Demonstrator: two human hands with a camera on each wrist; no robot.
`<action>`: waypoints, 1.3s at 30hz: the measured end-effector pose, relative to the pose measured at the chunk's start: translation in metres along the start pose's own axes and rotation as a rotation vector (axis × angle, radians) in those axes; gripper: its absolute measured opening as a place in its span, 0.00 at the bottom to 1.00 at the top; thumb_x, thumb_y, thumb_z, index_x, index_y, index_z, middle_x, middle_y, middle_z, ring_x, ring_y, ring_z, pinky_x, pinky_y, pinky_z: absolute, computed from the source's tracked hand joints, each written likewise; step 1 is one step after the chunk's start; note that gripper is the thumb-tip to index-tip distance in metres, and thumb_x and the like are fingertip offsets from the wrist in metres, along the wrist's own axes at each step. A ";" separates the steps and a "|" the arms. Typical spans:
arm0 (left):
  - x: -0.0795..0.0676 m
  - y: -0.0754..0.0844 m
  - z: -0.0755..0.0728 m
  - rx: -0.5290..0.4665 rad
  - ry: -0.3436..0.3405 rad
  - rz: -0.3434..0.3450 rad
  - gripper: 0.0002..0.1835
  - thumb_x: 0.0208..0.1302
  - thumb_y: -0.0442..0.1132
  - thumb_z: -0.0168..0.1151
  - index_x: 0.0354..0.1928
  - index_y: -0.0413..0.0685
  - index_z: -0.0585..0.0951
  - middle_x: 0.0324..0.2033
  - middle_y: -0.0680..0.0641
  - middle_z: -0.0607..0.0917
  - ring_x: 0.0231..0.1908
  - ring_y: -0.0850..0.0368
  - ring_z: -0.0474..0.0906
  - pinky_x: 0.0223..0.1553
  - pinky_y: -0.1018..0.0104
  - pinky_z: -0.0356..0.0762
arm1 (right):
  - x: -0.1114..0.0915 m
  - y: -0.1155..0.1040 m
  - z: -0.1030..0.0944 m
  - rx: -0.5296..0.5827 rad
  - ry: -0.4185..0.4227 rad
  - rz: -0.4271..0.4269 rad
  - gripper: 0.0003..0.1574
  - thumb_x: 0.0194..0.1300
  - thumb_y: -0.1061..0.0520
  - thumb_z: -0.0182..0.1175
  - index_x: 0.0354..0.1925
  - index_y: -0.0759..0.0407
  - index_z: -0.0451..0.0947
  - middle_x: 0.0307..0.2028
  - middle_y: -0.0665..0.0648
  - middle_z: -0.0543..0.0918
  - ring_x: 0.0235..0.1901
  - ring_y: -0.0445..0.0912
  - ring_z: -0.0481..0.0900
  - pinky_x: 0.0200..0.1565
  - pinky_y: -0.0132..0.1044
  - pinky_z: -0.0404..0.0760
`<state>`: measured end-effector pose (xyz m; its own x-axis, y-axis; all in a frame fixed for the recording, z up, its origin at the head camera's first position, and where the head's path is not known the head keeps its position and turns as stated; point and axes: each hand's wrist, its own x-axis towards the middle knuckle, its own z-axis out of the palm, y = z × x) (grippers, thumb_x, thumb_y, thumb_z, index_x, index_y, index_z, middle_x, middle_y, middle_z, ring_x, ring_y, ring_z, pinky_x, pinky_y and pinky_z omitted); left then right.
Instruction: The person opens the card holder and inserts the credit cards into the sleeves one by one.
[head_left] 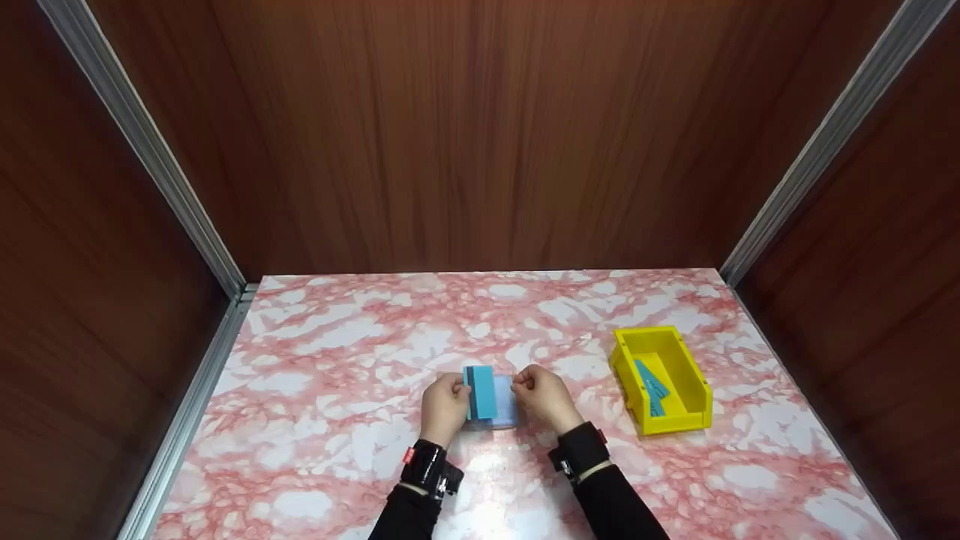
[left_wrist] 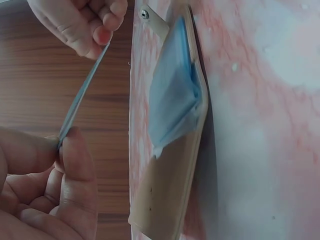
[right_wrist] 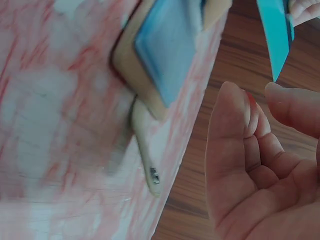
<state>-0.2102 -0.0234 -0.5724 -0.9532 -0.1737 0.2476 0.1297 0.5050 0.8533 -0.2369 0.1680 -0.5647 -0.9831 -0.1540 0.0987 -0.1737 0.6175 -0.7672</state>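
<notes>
Pinching thin turquoise card [head_left: 484, 391] in left hand [head_left: 444, 405], above beige snap-strap case [left_wrist: 162, 195]. Right hand [head_left: 546, 396]: thumb and forefinger apart near card's free edge, contact unclear. Probably light, bendy, slick; best gripped by edges.

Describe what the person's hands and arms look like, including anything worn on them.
The left hand and right hand are ungloved. Each forearm has a black sleeve and, at the wrist, a bulky black band with a small red tag. A narrow pale strip shows between band and sleeve.
</notes>
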 end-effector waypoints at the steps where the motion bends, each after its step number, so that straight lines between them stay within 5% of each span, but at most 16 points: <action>1: 0.001 -0.001 0.000 -0.002 0.001 -0.006 0.07 0.57 0.26 0.65 0.39 0.36 0.85 0.27 0.48 0.83 0.31 0.54 0.78 0.38 0.57 0.77 | 0.001 0.001 0.001 -0.017 0.009 -0.004 0.04 0.63 0.62 0.64 0.34 0.61 0.77 0.28 0.52 0.79 0.29 0.45 0.78 0.35 0.41 0.78; 17: 0.008 -0.019 -0.002 0.009 0.015 -0.057 0.07 0.55 0.24 0.65 0.36 0.38 0.85 0.25 0.48 0.82 0.29 0.55 0.75 0.35 0.59 0.76 | 0.009 0.014 0.009 -0.231 -0.022 -0.018 0.06 0.58 0.61 0.66 0.30 0.59 0.76 0.23 0.51 0.75 0.25 0.47 0.72 0.34 0.43 0.75; 39: 0.009 -0.031 0.006 0.078 -0.022 -0.107 0.05 0.56 0.26 0.64 0.35 0.34 0.85 0.28 0.45 0.85 0.33 0.49 0.80 0.39 0.55 0.78 | 0.011 0.021 0.018 -0.295 -0.061 0.041 0.11 0.55 0.60 0.68 0.28 0.58 0.73 0.24 0.52 0.75 0.26 0.48 0.71 0.33 0.43 0.74</action>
<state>-0.2250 -0.0356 -0.5997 -0.9663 -0.2120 0.1460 0.0059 0.5487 0.8360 -0.2503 0.1658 -0.5911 -0.9859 -0.1650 0.0262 -0.1519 0.8201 -0.5518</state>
